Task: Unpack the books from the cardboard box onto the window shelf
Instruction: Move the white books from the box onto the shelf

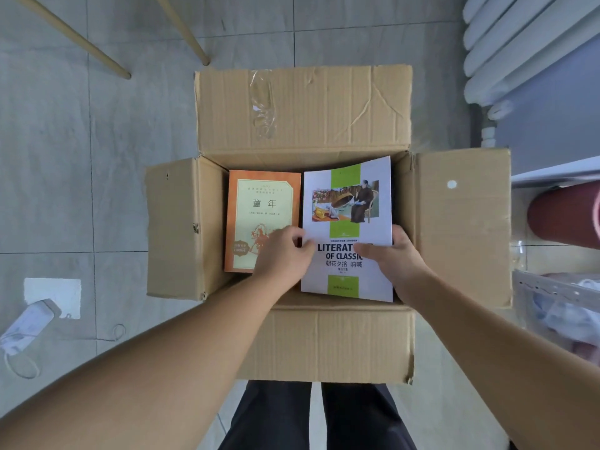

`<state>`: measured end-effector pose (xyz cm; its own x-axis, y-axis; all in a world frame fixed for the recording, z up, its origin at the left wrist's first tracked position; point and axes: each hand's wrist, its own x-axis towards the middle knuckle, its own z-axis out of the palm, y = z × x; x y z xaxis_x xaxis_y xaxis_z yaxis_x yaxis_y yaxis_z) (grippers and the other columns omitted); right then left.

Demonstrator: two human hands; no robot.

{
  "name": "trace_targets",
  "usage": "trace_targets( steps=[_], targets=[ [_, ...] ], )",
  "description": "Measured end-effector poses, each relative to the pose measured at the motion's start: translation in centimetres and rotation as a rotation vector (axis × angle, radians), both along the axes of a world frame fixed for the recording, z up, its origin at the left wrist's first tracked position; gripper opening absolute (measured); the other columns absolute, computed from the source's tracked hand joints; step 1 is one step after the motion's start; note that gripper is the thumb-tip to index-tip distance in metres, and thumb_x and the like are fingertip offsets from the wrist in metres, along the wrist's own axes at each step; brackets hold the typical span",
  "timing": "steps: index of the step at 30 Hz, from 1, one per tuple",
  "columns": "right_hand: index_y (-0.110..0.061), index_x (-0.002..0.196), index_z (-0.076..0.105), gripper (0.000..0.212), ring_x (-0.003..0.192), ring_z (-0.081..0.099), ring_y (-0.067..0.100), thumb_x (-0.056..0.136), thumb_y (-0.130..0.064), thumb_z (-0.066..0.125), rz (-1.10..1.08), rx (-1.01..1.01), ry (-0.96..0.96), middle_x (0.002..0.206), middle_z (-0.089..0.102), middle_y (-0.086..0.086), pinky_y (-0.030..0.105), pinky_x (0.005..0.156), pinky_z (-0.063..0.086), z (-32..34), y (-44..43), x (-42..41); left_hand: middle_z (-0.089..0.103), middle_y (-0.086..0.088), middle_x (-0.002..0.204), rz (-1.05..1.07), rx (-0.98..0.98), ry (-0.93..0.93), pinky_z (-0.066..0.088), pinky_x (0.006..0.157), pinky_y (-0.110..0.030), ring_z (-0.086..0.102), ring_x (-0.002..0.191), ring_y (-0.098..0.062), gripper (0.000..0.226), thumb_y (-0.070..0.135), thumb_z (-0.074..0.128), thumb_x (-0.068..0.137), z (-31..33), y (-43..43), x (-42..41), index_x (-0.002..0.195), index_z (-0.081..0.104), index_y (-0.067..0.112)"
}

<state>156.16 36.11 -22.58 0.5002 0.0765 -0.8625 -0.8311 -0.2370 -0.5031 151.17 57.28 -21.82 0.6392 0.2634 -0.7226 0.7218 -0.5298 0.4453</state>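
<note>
An open cardboard box (pixel 302 115) stands on the floor below me, all flaps folded out. Inside on the left lies an orange book (pixel 256 209) with a cream cover panel. On the right is a white book (pixel 349 196) with green bands and "LITERATURE OF CLASSIC" printed on it; its far end is tilted up. My left hand (pixel 285 254) grips the white book's left edge, partly covering the orange book. My right hand (pixel 394 254) holds its right edge, thumb on the cover.
A white radiator (pixel 519 43) runs along the upper right. A dark red roll (pixel 565 219) and a clear plastic bin (pixel 558 306) sit at the right. Two wooden furniture legs (pixel 97 56) stand at the upper left. A white power strip (pixel 29 323) lies on the tiled floor, lower left.
</note>
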Motion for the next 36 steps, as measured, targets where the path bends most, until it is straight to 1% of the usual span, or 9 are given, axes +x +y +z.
trace_targets(
  steps=[3,8,13,17,20,23,26,29,36],
  targets=[
    [-0.013,0.132,0.062,0.046,0.108,0.076,0.037,0.090,0.001,0.075,-0.011,0.145,0.004,0.119,0.079,0.013,0.057,0.093,0.061,4.2,-1.3,-0.6,0.070,0.012,0.123,0.204,-0.094,-0.002,0.045,0.072,-0.026,0.065,0.105,-0.012,0.055,0.058,0.068,0.091,2.2,0.1,0.8,0.133,0.065,0.021],
    [-0.016,0.138,0.062,0.054,0.108,0.077,0.035,0.086,-0.005,0.072,-0.049,0.405,-0.004,0.128,0.076,0.014,0.046,0.080,0.065,11.7,-2.8,-1.9,0.083,0.005,0.107,0.327,-0.526,0.046,0.056,0.092,-0.033,0.078,0.103,-0.018,0.048,0.065,0.073,0.074,8.7,0.6,1.6,0.104,0.080,0.028],
    [-0.018,0.134,0.065,0.053,0.106,0.077,0.035,0.083,-0.008,0.075,-0.081,0.462,-0.079,0.126,0.077,0.015,0.048,0.082,0.065,21.6,-1.8,-2.4,0.083,-0.010,0.104,0.387,-0.708,-0.047,0.061,0.075,-0.029,0.080,0.087,-0.024,0.028,0.039,0.079,0.077,19.7,1.9,2.0,0.096,0.084,0.018],
    [-0.017,0.131,0.064,0.056,0.099,0.079,0.034,0.078,-0.008,0.076,-0.151,0.452,-0.249,0.120,0.079,0.014,0.049,0.080,0.065,30.1,0.0,-2.0,0.081,-0.015,0.112,0.283,-0.724,-0.182,0.064,0.075,-0.031,0.080,0.094,-0.027,0.032,0.020,0.079,0.089,29.8,2.8,4.0,0.119,0.076,0.009],
    [-0.016,0.134,0.060,0.062,0.093,0.080,0.033,0.075,-0.009,0.077,-0.234,0.415,-0.405,0.114,0.081,0.014,0.048,0.073,0.065,36.2,0.7,-1.4,0.083,-0.011,0.103,0.179,-0.755,-0.299,0.064,0.072,-0.031,0.080,0.087,-0.025,0.018,0.017,0.075,0.092,36.8,2.9,6.4,0.109,0.078,0.012],
    [-0.012,0.141,0.055,0.069,0.109,0.074,0.041,0.076,-0.014,0.078,-0.309,0.378,-0.553,0.125,0.077,0.018,0.059,0.089,0.062,42.3,0.2,-1.2,0.082,-0.016,0.097,0.046,-0.802,-0.404,0.064,0.063,-0.033,0.080,0.079,-0.026,0.031,0.017,0.079,0.088,43.2,1.9,8.7,0.113,0.074,-0.001],
    [-0.006,0.139,0.059,0.062,0.110,0.074,0.042,0.081,-0.019,0.075,-0.354,0.341,-0.687,0.128,0.074,0.023,0.058,0.090,0.062,48.0,-1.6,-1.9,0.079,-0.024,0.112,-0.096,-0.899,-0.469,0.066,0.080,-0.048,0.079,0.093,-0.036,0.053,0.024,0.082,0.081,49.5,-0.6,9.8,0.125,0.070,-0.004],
    [-0.008,0.123,0.070,0.047,0.092,0.078,0.036,0.080,-0.023,0.076,-0.415,0.286,-0.795,0.119,0.078,0.024,0.046,0.069,0.067,53.2,-4.7,-3.9,0.080,-0.021,0.111,-0.174,-0.994,-0.542,0.066,0.074,-0.045,0.079,0.093,-0.036,0.051,0.021,0.080,0.082,54.2,-4.2,9.8,0.128,0.069,0.003],
    [-0.010,0.123,0.070,0.047,0.090,0.081,0.035,0.079,-0.023,0.079,-0.593,0.121,-0.986,0.109,0.081,0.019,0.049,0.073,0.067,59.8,-16.0,-14.0,0.078,-0.024,0.118,-0.432,-1.146,-0.551,0.059,0.094,-0.060,0.075,0.106,-0.045,0.054,0.025,0.086,0.077,61.3,-17.5,4.1,0.125,0.068,0.007]
  ],
)
